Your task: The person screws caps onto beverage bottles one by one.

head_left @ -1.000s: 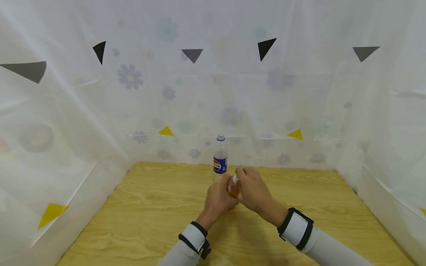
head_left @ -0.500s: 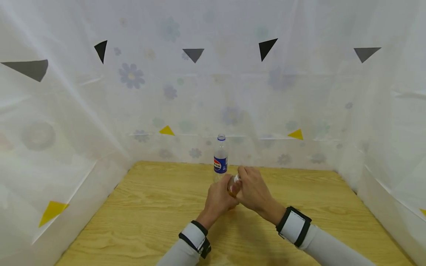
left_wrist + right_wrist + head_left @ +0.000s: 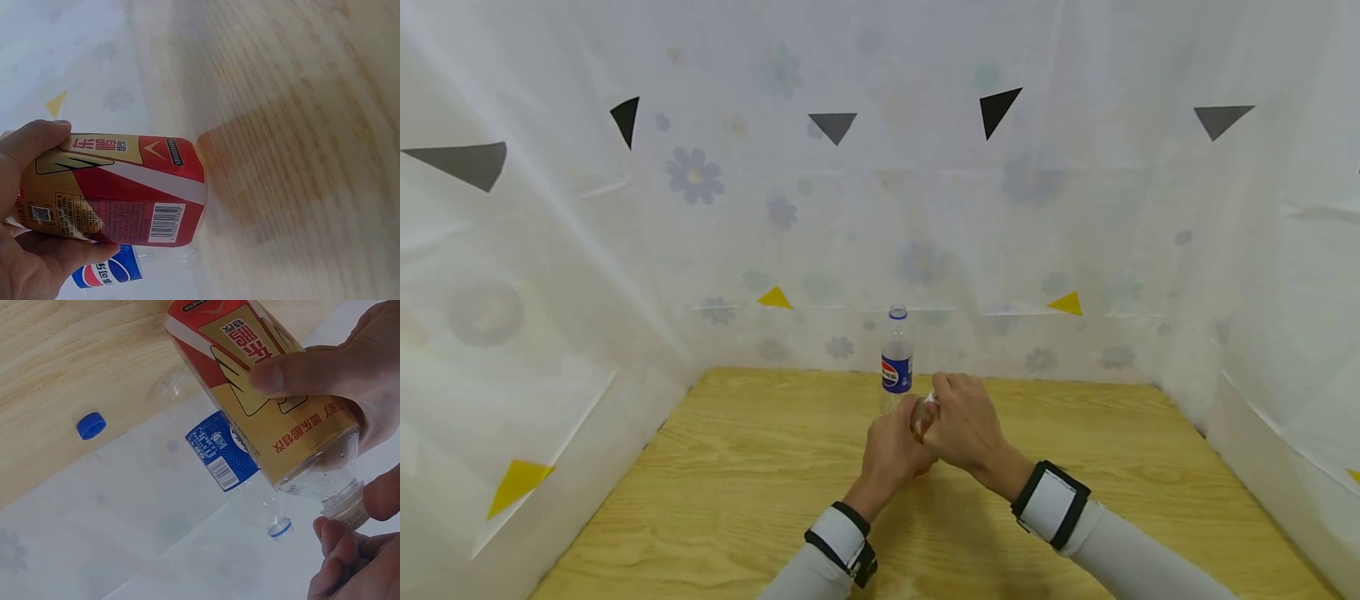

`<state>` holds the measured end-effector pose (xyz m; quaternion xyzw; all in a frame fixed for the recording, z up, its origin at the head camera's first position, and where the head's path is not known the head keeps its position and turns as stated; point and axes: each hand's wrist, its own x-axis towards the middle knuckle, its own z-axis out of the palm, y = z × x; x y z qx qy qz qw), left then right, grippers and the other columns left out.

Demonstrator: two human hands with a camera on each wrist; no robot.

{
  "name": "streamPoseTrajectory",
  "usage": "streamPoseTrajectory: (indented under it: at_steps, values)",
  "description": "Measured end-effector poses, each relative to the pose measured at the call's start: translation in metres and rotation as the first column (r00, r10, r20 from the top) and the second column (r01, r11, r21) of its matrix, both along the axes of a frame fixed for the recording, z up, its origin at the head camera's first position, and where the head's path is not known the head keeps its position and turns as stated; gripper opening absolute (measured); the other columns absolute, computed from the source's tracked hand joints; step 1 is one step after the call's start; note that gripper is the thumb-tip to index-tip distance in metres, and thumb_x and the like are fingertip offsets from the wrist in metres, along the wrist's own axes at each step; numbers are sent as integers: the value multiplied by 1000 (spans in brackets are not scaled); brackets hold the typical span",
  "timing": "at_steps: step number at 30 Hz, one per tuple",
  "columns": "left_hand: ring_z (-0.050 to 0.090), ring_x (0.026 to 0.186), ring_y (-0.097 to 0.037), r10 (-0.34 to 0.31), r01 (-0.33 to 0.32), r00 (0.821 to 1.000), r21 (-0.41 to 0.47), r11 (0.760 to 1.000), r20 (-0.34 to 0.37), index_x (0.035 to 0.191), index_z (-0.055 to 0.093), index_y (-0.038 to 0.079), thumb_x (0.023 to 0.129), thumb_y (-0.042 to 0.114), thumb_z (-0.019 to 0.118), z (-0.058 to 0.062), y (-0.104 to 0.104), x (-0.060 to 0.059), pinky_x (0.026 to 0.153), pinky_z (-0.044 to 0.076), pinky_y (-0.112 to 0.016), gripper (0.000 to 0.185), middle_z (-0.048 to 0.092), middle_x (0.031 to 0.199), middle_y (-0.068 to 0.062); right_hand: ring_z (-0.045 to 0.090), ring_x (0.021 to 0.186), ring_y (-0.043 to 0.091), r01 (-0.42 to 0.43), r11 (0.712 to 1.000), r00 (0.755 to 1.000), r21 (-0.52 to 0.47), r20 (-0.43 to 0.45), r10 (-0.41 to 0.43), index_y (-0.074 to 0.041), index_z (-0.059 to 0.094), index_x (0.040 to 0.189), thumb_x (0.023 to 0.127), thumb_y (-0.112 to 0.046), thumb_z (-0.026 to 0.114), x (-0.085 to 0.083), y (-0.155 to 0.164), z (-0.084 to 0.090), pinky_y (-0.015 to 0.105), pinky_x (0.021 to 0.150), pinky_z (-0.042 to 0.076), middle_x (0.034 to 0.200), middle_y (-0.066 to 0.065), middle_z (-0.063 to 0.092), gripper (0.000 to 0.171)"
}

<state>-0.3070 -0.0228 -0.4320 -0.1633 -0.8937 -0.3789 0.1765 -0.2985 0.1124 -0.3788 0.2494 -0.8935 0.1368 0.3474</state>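
My left hand (image 3: 891,446) grips a plastic drink bottle with a red and gold label (image 3: 150,187); thumb and fingers wrap its sides. Its base is at the tabletop. At its neck, my right hand (image 3: 968,427) pinches the white cap (image 3: 352,514) between thumb and fingers. The cap sits at the bottle's mouth; whether it is loose I cannot tell. Just behind my hands stands a clear Pepsi bottle (image 3: 897,372) with a blue label and an uncapped mouth. Its lower part is hidden by my left hand in the head view.
A blue bottle cap (image 3: 92,425) lies on the wood-grain table (image 3: 745,475), seen in the right wrist view. White sheeting (image 3: 910,208) with flower prints and coloured triangles surrounds the table at the back and sides.
My right hand has turned around the white cap, its wrist shifting slightly left, and it now covers more of the bottle's top. The left hand and the Pepsi bottle stay in place.
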Motion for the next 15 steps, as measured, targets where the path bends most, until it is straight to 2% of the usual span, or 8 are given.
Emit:
streamPoseTrajectory:
  at_steps: [4,15]
  values:
    - [57,64,-5,-4,4,1000,-2,1000,-25,112,61,16,76,24,87,0,0,0,56,47,-18,45,67,81,3,39,59,16,25,1000,999,19,-33,-24,-7,51,72,76,-4,66,-1,0,0,29,59,34,64,1,45,16]
    - [57,63,-5,5,-5,998,-6,1000,-55,111,62,15,79,28,85,-1,1,1,56,46,-18,42,67,80,2,38,55,15,44,998,998,38,-34,-43,-7,51,68,82,-9,63,1,-1,2,28,56,32,61,0,42,18]
